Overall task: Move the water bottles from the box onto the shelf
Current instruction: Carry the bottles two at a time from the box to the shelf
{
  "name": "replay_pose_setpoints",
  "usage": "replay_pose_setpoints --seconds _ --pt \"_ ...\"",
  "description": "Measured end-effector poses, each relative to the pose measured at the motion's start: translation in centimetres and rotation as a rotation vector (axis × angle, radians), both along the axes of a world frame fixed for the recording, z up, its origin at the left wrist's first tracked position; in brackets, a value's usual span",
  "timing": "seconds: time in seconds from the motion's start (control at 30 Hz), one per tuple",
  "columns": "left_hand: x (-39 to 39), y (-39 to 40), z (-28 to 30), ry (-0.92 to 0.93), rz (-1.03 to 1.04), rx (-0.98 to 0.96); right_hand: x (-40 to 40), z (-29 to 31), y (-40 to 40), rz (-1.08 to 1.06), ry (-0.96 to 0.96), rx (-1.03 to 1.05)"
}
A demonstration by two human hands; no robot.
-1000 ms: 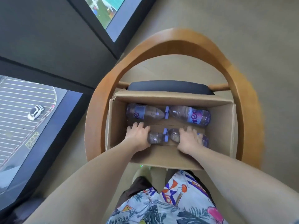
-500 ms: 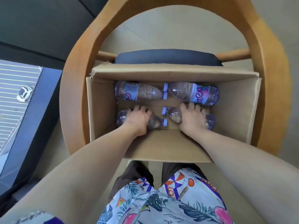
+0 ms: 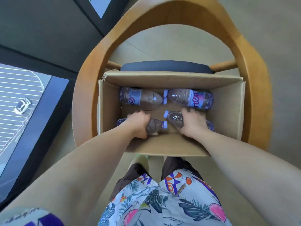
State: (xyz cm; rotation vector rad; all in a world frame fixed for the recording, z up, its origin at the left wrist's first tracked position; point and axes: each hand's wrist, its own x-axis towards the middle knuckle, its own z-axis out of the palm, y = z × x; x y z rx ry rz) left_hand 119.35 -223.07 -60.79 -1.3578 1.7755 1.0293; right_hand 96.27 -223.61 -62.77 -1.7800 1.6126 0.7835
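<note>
While both arms are reaching down into the open cardboard box (image 3: 226, 101), each hand is gripping one water bottle lying on its side in the near row: the left hand (image 3: 138, 122) is curling fingers over the body of the near-left bottle (image 3: 156, 127), thumb wrapping its near side, purple cap pointing right toward box centre; the right hand (image 3: 193, 123) is curling around the near-right bottle (image 3: 175, 119), cap pointing left and slightly away, so this bottle is lying a bit tilted against the row. Base ends of both held bottles are poking out past the hands toward the side walls. Cannot tell whether either bottle is lifting off the box floor. Far row is sitting untouched: far-left bottle (image 3: 143, 98) with a pale blue label and far-right bottle (image 3: 190, 99) with a purple-pink label, caps meeting near the middle, both lying flat against the far wall. Box is sitting on the dark blue seat cushion (image 3: 166, 67) of a curved wooden chair (image 3: 88, 88), whose backrest is arching over the top of view. Person is wearing a floral-print shirt (image 3: 162, 201). Floor-level window (image 3: 24, 101) at left is showing a white car (image 3: 22, 106) on a striped lot far below
</note>
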Motion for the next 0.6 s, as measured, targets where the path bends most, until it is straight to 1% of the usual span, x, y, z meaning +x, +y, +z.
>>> replay_pose_setpoints --seconds 0.07,0.13,0.23,0.37,0.43,0.5,0.6 --pt "0.4 -0.3 1.5 0.013 0.032 -0.004 0.2 1.7 0.0 -0.013 -0.003 -0.019" --pt "0.6 -0.8 3.2 0.019 0.091 -0.015 0.4 3.7 -0.2 -0.073 -0.009 -0.024" --pt "0.9 -1.8 6.1 0.043 0.211 -0.018 1.0 7.1 -0.9 -0.226 -0.055 -0.037" --pt "1.8 -3.5 10.8 0.141 0.44 0.037 2.1 12.0 -1.7 -0.46 -0.18 -0.049" --pt "2.5 -4.3 13.4 0.213 0.558 0.044 2.7 14.8 -2.2 -0.624 -0.297 -0.078" --pt "3.3 -5.1 16.1 0.331 0.698 0.054 3.3 17.7 -2.8 -0.807 -0.442 -0.121" --pt "4.1 -5.7 21.0 0.544 0.906 0.161 4.5 22.3 -3.6 -1.066 -0.731 -0.131"
